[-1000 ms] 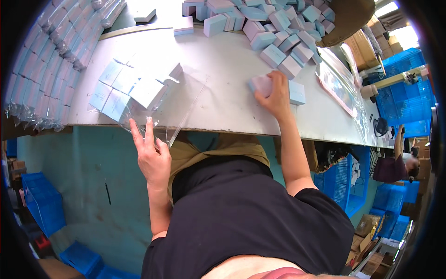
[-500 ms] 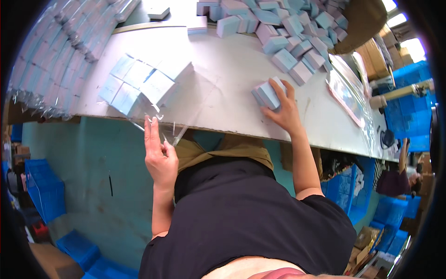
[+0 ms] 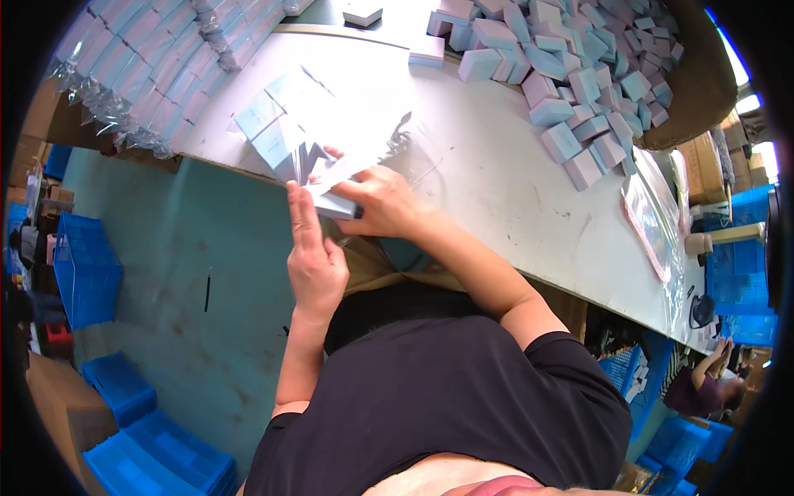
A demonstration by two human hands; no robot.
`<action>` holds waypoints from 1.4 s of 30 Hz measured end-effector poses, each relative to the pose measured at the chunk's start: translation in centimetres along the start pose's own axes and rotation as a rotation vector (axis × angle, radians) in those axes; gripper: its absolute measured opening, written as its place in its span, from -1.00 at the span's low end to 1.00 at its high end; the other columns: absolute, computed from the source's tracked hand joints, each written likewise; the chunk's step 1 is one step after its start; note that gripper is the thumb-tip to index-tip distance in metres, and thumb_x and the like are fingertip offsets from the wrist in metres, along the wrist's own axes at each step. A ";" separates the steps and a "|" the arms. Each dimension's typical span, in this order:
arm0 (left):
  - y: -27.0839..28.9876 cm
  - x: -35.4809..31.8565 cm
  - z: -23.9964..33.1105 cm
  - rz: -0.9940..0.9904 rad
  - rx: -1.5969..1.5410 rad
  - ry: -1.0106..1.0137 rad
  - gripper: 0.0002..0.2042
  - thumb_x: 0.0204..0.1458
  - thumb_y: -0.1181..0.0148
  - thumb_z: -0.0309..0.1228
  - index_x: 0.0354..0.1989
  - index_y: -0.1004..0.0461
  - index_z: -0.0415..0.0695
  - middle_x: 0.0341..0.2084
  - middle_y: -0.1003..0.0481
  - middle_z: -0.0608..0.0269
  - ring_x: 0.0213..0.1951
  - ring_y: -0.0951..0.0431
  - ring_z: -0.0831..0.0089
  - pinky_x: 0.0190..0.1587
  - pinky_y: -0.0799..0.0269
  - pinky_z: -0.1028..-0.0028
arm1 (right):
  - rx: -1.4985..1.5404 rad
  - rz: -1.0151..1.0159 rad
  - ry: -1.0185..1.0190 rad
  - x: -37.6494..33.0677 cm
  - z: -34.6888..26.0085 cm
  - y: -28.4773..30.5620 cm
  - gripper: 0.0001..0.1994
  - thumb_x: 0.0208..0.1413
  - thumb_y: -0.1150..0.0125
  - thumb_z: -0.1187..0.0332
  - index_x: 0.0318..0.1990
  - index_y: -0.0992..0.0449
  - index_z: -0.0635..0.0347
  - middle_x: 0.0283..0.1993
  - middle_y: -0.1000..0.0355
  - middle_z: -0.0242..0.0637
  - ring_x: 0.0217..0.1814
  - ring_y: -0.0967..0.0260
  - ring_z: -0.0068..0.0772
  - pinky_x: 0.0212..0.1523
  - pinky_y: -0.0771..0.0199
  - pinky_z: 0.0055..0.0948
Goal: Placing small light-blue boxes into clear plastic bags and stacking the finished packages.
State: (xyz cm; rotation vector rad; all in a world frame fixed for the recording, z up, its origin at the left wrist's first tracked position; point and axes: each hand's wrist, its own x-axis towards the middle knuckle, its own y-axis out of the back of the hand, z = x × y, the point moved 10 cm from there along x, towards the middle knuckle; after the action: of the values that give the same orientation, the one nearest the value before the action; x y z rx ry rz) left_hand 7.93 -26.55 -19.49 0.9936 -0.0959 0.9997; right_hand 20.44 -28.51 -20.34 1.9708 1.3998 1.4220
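Observation:
A clear plastic bag [image 3: 291,142] lies on the near left part of the table with several small pale blue and white boxes [image 3: 269,124] inside. My left hand [image 3: 317,269] is at the bag's mouth by the table edge. Its index and middle fingers stretch up together against the film, and the thumb and other fingers bend around the bag's edge. My right hand [image 3: 385,200] reaches across and grips small pale boxes [image 3: 335,205] at that mouth, close to the left fingertips. Glare and film hide how many it holds and how far in they are.
A loose heap of similar boxes [image 3: 579,83] covers the far right of the white table [image 3: 496,198]. Film-wrapped stacks [image 3: 149,66] stand at far left. Flat clear bags [image 3: 649,223] lie at right. Blue crates [image 3: 87,269] stand on the floor; another person [image 3: 699,388] is at far right.
My right hand has carried the boxes leftward from beside the heap to the bag's mouth. My left hand stays at the bag's edge. The whole view has shifted.

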 end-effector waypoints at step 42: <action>-1.8 -2.8 -14.8 -0.050 -0.860 0.847 -0.63 0.21 -0.29 -0.22 -0.57 -0.57 -0.24 -0.79 -0.22 0.59 -0.71 -0.05 0.80 -0.65 0.13 0.57 | 0.129 -0.439 0.293 -2.5 -6.9 -3.0 -0.82 0.05 -0.22 0.39 -0.29 -0.35 0.24 -0.23 -0.33 -0.14 -0.15 -0.35 -0.09 -0.13 -0.43 -0.18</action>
State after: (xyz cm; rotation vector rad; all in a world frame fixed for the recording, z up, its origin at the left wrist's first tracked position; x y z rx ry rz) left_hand 2.49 -17.80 -30.58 -0.2405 0.1935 1.1086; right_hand 12.90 -31.02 -20.73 1.4303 1.9493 1.4730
